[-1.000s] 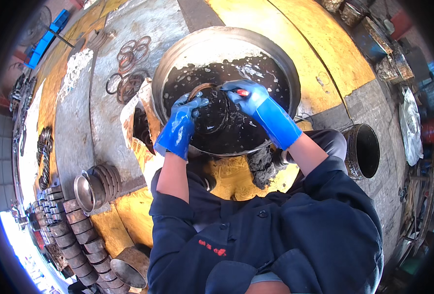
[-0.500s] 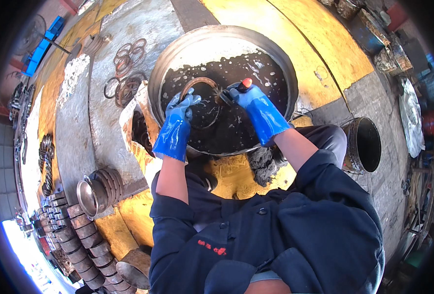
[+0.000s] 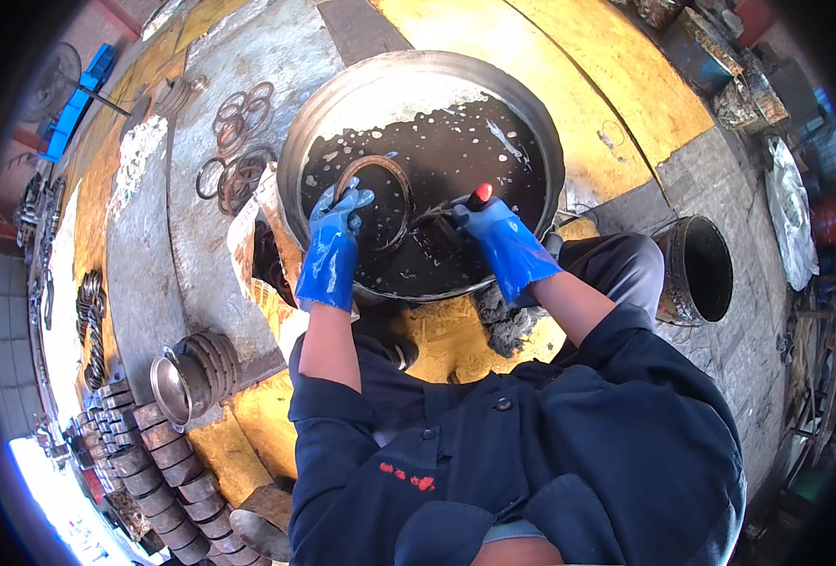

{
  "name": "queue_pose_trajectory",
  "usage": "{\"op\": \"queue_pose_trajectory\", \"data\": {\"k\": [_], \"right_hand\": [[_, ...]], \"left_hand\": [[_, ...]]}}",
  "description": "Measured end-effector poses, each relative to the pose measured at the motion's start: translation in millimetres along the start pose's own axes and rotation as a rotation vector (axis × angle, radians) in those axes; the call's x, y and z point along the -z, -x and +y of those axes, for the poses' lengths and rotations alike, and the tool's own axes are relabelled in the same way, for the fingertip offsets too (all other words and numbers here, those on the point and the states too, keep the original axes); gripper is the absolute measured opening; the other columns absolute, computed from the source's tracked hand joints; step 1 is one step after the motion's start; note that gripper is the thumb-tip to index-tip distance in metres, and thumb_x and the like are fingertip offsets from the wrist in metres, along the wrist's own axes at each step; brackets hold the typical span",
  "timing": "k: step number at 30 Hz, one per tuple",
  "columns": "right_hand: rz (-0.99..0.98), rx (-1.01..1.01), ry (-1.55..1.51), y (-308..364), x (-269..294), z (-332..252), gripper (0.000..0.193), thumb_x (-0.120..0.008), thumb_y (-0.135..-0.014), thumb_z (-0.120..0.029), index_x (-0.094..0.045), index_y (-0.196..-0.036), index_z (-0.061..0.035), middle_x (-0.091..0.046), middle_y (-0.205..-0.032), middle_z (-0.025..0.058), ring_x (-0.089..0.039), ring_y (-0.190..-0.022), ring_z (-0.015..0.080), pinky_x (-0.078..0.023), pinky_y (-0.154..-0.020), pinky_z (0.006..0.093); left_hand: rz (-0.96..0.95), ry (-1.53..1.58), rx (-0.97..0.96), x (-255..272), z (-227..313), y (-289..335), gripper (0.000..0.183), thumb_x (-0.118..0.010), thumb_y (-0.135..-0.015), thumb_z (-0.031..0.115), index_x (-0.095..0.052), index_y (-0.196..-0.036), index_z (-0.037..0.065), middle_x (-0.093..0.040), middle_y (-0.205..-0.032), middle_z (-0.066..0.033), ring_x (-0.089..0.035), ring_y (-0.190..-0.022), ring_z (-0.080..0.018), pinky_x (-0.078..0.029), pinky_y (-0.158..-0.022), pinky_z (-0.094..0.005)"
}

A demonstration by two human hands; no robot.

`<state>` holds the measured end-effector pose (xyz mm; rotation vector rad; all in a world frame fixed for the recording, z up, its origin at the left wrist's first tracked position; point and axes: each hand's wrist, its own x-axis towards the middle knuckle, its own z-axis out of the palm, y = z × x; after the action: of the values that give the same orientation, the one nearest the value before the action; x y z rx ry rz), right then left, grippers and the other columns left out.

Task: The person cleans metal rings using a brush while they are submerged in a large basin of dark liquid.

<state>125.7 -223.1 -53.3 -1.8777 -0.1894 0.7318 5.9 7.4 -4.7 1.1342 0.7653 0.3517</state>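
A wide round metal basin (image 3: pixel 554 156) holds dark, foamy liquid in front of me. My left hand (image 3: pixel 328 250), in a blue rubber glove, grips the left side of a brownish metal ring (image 3: pixel 373 161) over the liquid. The ring is tilted, and its lower edge is close to the surface. My right hand (image 3: pixel 503 241), gloved the same way, is closed round a brush (image 3: pixel 483 192) with a red-tipped handle. Dark bristles point left toward the ring's right side; whether they touch it I cannot tell.
Several loose rings (image 3: pixel 233 125) lie on the floor left of the basin, near an open sack (image 3: pixel 247 241). A dark bucket (image 3: pixel 705 274) stands at my right. Stacked metal blocks (image 3: pixel 158 429) and a row of larger rings (image 3: pixel 212 361) are at lower left.
My right hand has moved slightly down and right, drawing the brush away from the ring's top. The ring has turned and tilted a little in my left hand.
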Motion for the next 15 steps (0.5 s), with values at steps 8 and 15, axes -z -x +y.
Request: {"op": "queue_pose_trajectory", "data": {"k": [8, 15], "right_hand": [[-0.127, 0.492, -0.168, 19.2, -23.2, -88.0, 0.023, -0.057, -0.088, 0.004, -0.068, -0.107, -0.0008, -0.071, -0.099, 0.006, -0.063, -0.083, 0.0121, -0.051, -0.071, 0.0235], [0.014, 0.561, -0.015, -16.2, -20.1, -68.2, 0.02, -0.062, -0.088, -0.007, -0.071, -0.106, -0.0078, -0.072, -0.095, 0.0077, -0.067, -0.086, 0.0135, -0.053, -0.079, 0.0277]], "left_hand": [[-0.033, -0.031, 0.057, 14.7, -7.4, 0.3, 0.026, -0.069, -0.087, 0.012, -0.069, -0.112, 0.01, -0.072, -0.082, -0.0043, -0.04, -0.045, -0.0051, -0.03, -0.041, -0.0197], [-0.079, 0.045, 0.061, -0.7, 4.4, 8.9, 0.024, -0.07, -0.085, 0.013, -0.068, -0.109, 0.011, -0.071, -0.08, -0.0028, -0.04, -0.044, -0.0055, -0.03, -0.041, -0.0199]]}}
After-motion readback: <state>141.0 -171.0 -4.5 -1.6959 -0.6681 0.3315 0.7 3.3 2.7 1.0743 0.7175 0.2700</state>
